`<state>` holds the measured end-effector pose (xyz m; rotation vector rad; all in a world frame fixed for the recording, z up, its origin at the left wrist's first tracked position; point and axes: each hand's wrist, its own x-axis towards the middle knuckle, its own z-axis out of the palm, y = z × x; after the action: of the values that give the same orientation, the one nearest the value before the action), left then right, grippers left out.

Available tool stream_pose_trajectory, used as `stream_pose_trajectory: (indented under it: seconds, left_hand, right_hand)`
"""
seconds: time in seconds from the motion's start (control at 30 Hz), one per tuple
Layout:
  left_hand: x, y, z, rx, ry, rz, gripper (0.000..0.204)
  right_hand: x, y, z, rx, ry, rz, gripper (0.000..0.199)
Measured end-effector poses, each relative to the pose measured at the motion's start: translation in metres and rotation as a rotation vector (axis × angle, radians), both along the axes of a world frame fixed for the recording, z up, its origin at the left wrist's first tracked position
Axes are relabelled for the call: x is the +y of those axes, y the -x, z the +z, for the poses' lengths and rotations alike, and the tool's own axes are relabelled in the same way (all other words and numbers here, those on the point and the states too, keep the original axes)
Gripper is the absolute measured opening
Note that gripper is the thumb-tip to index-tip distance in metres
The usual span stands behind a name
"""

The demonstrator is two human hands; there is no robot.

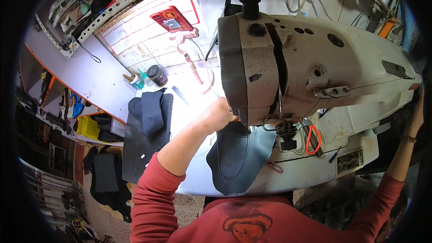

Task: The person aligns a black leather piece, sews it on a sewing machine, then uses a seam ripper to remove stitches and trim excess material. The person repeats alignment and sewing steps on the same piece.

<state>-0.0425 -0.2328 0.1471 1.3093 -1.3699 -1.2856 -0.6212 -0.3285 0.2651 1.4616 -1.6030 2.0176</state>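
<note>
The left hand [219, 114] rests on a dark grey curved leather piece [238, 157] lying on the white tabletop [315, 171] under the head of a cream industrial sewing machine [315, 58]; its fingers are hidden behind the machine, so I cannot tell how they are set. The right hand [416, 114] reaches to the machine's far right end, fingers out of sight there too.

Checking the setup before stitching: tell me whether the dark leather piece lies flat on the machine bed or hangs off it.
Partly both. The dark leather piece lies spread under the sewing machine head, left hand on it, while its lower end droops over the table's front edge.
</note>
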Motion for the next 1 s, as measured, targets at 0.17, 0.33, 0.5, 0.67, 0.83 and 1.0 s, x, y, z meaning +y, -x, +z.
stream_pose_trajectory:
  seconds: [0.17,0.33,0.5,0.67,0.83,1.0]
  left_hand:
    - [-0.001,0.0,0.0,-0.045,-0.04,0.02,0.028]
    - [-0.003,-0.002,-0.004,-0.014,-0.027,0.001,0.036]
    - [-0.002,-0.003,-0.001,-0.045,0.01,-0.028,0.045]
    - [0.001,-0.003,0.002,0.001,0.103,-0.041,0.046]
    - [0.001,-0.002,-0.001,0.021,0.043,-0.007,0.046]
    - [0.001,-0.001,-0.001,0.023,0.055,0.004,0.045]
  right_hand:
    - [-0.002,0.005,-0.006,-0.034,-0.03,-0.001,0.043]
    - [-0.004,0.008,-0.01,-0.073,-0.059,0.0,0.044]
    - [-0.005,0.012,-0.014,-0.113,-0.093,-0.003,0.046]
    - [-0.005,0.014,-0.02,-0.209,-0.202,-0.041,0.048]
    - [-0.009,0.02,-0.018,-0.129,-0.124,0.009,0.045]
    - [-0.016,0.033,-0.02,-0.09,-0.126,0.042,0.042]
